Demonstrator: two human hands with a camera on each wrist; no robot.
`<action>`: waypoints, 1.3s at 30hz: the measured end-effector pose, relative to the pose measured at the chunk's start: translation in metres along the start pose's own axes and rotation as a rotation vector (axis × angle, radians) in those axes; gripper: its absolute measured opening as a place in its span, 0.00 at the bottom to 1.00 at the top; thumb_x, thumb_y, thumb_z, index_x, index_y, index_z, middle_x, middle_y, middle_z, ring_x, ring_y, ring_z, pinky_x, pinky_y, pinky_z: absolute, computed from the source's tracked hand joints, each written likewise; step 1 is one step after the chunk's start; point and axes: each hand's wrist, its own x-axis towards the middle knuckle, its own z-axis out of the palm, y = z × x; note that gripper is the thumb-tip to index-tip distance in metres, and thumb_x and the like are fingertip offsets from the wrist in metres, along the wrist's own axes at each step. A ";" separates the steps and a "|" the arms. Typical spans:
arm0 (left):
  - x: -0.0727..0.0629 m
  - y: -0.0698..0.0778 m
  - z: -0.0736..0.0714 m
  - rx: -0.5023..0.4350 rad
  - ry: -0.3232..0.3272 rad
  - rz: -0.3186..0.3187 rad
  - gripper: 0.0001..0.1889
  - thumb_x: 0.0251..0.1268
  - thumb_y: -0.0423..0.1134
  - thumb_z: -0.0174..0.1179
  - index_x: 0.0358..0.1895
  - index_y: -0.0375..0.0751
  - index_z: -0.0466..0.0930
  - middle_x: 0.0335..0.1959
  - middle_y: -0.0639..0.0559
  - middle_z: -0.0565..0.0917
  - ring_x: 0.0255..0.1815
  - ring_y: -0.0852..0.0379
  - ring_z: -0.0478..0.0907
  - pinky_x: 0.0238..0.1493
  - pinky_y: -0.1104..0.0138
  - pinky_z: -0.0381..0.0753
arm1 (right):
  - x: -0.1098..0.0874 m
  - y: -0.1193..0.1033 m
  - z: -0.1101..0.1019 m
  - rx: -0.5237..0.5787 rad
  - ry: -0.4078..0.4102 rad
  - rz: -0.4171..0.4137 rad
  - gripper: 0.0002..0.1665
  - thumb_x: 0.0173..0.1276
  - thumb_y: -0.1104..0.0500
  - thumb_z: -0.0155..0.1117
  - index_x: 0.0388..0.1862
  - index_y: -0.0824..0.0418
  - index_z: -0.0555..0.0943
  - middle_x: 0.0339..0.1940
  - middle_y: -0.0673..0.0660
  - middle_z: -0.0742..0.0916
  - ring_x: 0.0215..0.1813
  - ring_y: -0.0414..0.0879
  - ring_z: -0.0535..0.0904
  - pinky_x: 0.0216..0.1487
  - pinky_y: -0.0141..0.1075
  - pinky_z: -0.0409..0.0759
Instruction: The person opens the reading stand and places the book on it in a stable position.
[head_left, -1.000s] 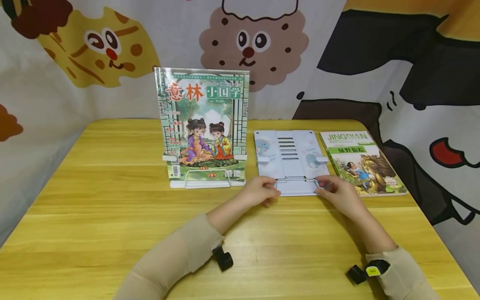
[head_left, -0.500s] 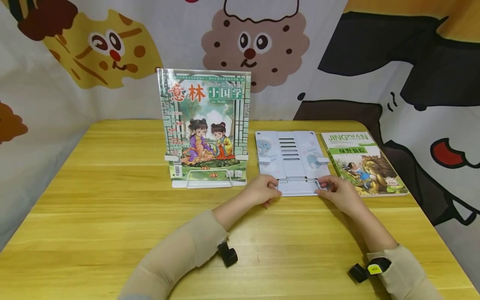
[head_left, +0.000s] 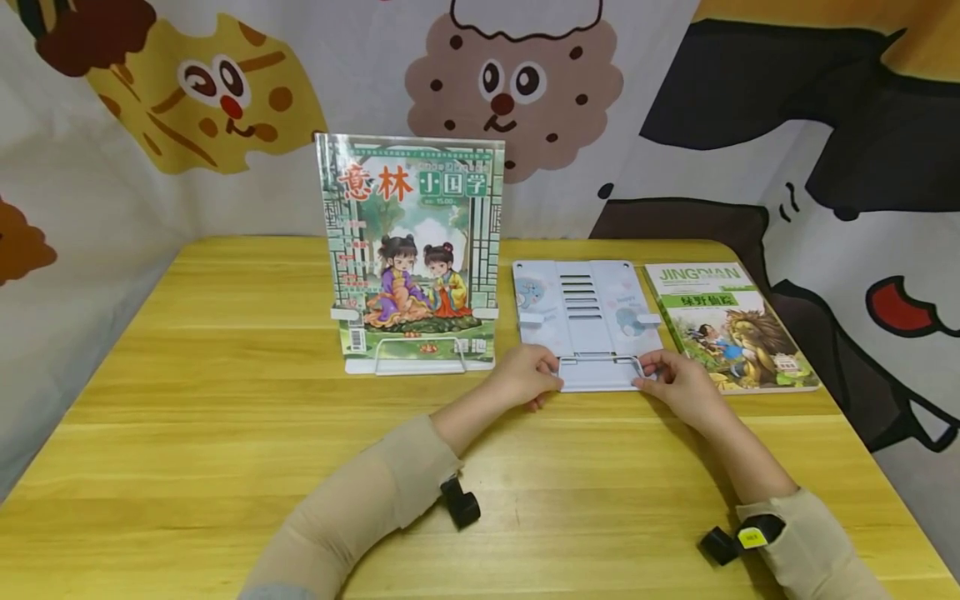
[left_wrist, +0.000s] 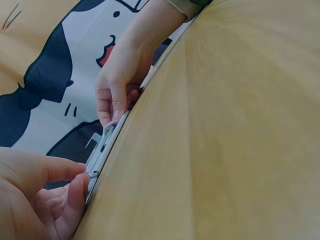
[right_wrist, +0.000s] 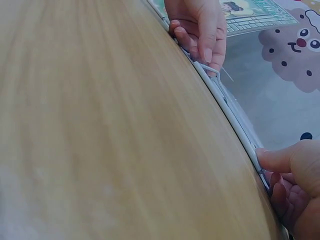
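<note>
A pale folding book stand (head_left: 588, 335) with slots, side clips and a wire page holder (head_left: 597, 358) lies flat on the table in the head view. At its lower left corner my left hand (head_left: 522, 377) pinches the wire's end, thumb and finger meeting there in the left wrist view too. The right hand (head_left: 686, 390) pinches the stand's lower right corner near the wire's other end. In the right wrist view, that hand's thumb (right_wrist: 275, 159) presses on the stand's edge, while its other fingertips are partly hidden.
Left of the flat stand, a green magazine (head_left: 412, 250) leans upright on a similar white stand (head_left: 360, 367). A paperback book (head_left: 731, 329) with a lion on its cover lies close on the right. Behind the wooden table (head_left: 225, 467) hangs a cartoon-print curtain (head_left: 360, 100).
Both hands keep the same places on the stand. The head view has shifted slightly, and the left forearm sits a little further right in it.
</note>
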 end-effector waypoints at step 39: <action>-0.002 -0.002 0.002 -0.128 -0.069 0.037 0.09 0.51 0.22 0.66 0.33 0.36 0.78 0.11 0.46 0.75 0.08 0.57 0.71 0.11 0.70 0.73 | -0.004 0.005 0.006 0.153 0.013 -0.061 0.14 0.59 0.70 0.69 0.33 0.67 0.70 0.22 0.55 0.73 0.25 0.41 0.68 0.24 0.29 0.67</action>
